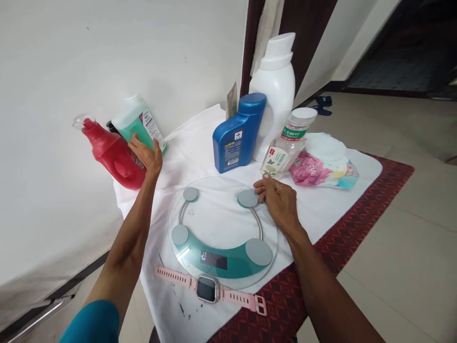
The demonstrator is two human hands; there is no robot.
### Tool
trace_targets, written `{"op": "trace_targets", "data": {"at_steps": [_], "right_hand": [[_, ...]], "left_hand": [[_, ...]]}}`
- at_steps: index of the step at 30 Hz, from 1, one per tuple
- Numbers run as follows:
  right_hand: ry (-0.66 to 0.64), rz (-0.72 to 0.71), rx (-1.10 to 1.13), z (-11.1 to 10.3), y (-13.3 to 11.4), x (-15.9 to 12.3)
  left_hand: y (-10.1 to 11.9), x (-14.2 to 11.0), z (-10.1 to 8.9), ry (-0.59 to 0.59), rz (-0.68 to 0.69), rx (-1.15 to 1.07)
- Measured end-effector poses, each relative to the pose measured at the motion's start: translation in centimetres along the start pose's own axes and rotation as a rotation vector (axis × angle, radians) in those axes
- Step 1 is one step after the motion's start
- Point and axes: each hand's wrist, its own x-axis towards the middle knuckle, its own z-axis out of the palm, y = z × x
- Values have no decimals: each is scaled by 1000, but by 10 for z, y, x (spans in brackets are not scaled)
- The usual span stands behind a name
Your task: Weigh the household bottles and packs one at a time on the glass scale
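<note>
Tabletop [321, 209], draped in white cloth with a red patterned border, spans the view; clock directions run from the glass scale [217, 216] at its centre, with 12 on the far side. The scale is round and lies flat, its display [213, 260] at 6 and its teal band curving from 9 to 4; its 5 o'clock rim sits near the tabletop's patterned edge. A tall white bottle [276, 93] stands at 1, long axis upright, cap slanting toward 1. At 11, a green bottle [130, 121] tilts in view, long axis from cap at 11 to base at 5. A red bottle [112, 155] leans likewise at 10, near the wall. At 12 stands a blue bottle [237, 136], its cap offset toward 1; white cloth stretches between it and the green bottle. A pouch [326, 169] lies at 2, beside a white-lidded jar [285, 143] at 1. The left hand [148, 155] has its fingers parted across the green bottle; whether they grip is unclear. The right hand [280, 202] bends its fingers at the scale's 2 o'clock rim, contact uncertain. A pink-strapped watch [206, 288] stretches 10-to-4 at 6, buckle toward 4.
</note>
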Motion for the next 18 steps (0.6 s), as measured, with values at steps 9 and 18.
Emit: {"op": "trace_targets", "data": {"at_steps": [9,18], "right_hand": [[0,-15,-33,0,3,1],[7,-12,-28,1,-1,1]], "left_hand": [[13,19,-5,-11,-78,-9],[27,32,13,83,-267,-26]]}}
